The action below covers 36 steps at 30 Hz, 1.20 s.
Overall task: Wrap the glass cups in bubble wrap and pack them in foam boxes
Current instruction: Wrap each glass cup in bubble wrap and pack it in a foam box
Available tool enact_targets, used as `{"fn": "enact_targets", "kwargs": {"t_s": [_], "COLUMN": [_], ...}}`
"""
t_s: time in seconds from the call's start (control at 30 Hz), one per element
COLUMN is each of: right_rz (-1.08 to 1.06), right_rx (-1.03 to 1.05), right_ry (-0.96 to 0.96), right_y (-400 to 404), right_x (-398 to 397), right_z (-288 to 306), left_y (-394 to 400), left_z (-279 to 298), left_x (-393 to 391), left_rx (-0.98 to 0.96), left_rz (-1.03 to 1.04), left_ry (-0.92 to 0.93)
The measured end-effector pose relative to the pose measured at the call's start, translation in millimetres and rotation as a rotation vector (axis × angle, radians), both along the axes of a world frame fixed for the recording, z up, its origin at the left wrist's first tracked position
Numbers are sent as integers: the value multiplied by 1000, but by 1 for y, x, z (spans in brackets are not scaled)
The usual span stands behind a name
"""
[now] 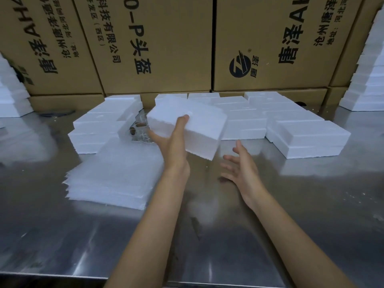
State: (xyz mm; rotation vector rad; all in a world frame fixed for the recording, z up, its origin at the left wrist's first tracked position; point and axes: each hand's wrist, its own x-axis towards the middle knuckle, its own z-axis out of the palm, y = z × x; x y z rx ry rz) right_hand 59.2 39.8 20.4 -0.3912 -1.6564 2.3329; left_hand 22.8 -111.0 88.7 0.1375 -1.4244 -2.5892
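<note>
My left hand [173,142] grips a white foam box [199,125] by its near left corner and holds it tilted above the metal table [291,215]. My right hand [241,167] hovers just below and right of the box, fingers spread, holding nothing. A stack of bubble wrap sheets [112,175] lies on the table to the left of my left arm. Behind that stack, glass cups [139,129] show partly, between the foam boxes; the lifted box hides most of them.
More white foam boxes lie in rows on the left [97,129] and on the right [307,138]. Foam stacks stand at the far left edge [12,100] and far right edge [365,88]. Printed cardboard cartons [158,44] wall off the back of the table.
</note>
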Motion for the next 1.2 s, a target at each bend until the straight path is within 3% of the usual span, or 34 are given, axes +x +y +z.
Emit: {"fn": "enact_targets", "kwargs": {"t_s": [0.27, 0.47, 0.67, 0.87, 1.07, 1.2], "right_rz": [-16, -52, -60, -52, -31, -21], "right_rx": [-23, 130, 218, 204, 235, 232], "right_ry": [55, 79, 63, 83, 68, 61], "right_y": [5, 0, 0, 2, 2, 2], "right_x": [-2, 2, 0, -2, -5, -5], "right_z": [-11, -15, -21, -23, -23, -22], "left_y": [-96, -171, -235, -285, -301, -299], "left_z": [40, 36, 26, 2, -33, -38], "left_x": [-30, -52, -65, -80, -88, -90], "left_rx": [74, 109, 69, -62, -328, -432], "left_rz": [271, 509, 602, 700, 721, 708], "left_ry": [-85, -236, -333, -457, -622, -614]}}
